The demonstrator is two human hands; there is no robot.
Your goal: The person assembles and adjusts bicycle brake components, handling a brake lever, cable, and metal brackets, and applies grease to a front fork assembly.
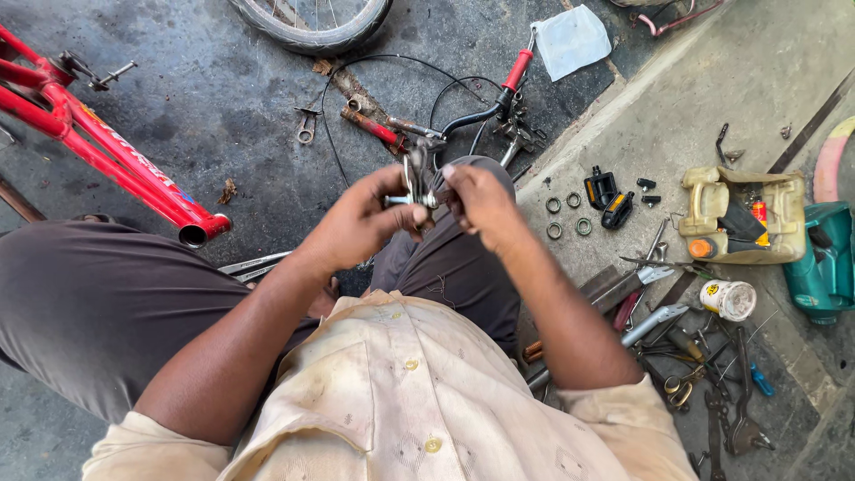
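Observation:
My left hand (356,221) and my right hand (479,203) meet over my knees, both gripping a small metal bicycle part (417,183), which looks like a brake caliper. Fingers pinch it from either side, hiding much of it. Just beyond it on the ground lies a black handlebar (472,114) with red grips and cables.
A red bicycle frame (107,142) lies at the left, a wheel (312,22) at the top. On the concrete to the right sit black pedals (608,196), metal rings (567,214), a cut yellow jug (739,218), a green container (824,263), a white tub (728,299) and several hand tools (704,374).

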